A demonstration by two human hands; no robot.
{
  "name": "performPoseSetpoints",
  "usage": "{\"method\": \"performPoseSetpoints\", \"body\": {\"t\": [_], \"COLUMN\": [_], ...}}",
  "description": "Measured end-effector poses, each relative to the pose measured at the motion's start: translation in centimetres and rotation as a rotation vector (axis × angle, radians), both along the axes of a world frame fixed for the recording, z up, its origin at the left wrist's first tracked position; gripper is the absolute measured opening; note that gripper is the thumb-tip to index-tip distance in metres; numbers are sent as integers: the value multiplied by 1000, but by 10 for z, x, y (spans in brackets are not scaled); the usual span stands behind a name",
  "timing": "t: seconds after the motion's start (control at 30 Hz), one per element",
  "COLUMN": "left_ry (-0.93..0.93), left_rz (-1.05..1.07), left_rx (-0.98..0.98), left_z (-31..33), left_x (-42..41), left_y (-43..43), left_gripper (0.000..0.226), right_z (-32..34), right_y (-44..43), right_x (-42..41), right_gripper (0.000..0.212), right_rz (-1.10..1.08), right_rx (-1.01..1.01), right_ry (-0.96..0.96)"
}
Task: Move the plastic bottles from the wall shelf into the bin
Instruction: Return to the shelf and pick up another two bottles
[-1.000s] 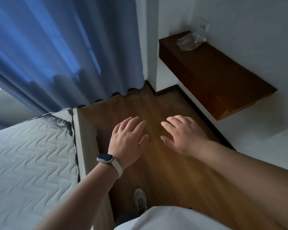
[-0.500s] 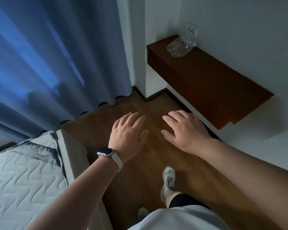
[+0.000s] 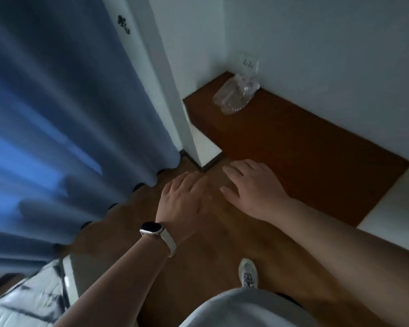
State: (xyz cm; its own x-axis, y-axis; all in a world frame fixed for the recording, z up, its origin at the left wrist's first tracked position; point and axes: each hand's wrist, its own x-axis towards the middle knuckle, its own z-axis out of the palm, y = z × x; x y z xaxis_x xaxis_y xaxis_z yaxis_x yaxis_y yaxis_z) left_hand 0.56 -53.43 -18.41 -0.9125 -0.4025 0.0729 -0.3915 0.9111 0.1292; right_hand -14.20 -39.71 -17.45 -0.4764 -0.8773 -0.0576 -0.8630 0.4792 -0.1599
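Left hand (image 3: pixel 183 199), watch (image 3: pixel 151 228) at wrist: open, fingers spread, empty. Right hand (image 3: pixel 253 185): open, palm down, empty. Plastic bottles (image 3: pixel 235 94): clear, crumpled, lying at the far corner of the dark wooden wall shelf (image 3: pixel 305 147), below a socket (image 3: pixel 248 63); count unclear. Curtain (image 3: pixel 57 114): blue, pleated, blurred.

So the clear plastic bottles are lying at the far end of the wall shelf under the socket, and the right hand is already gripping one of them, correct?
Not quite. The head view shows the plastic bottles at the far end of the wall shelf under the socket, but the right hand is open and empty, well short of them, as is the left hand.
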Motion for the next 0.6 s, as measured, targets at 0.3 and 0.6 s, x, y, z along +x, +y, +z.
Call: {"method": "performPoseSetpoints", "body": {"t": [0.3,0.6], "left_ry": [18,-56], "left_rz": [21,-182], "left_rx": [42,-22], "left_z": [-7,-9], "left_x": [-124,-212], "left_y": [-30,-71], "left_gripper": [56,56], "right_z": [3,-16], "right_y": [-16,-29], "right_x": [-115,-174], "right_gripper": [61,63], "right_rz": [-113,-232], "right_rx": [-69,-6], "right_ry": [-20,-61]}}
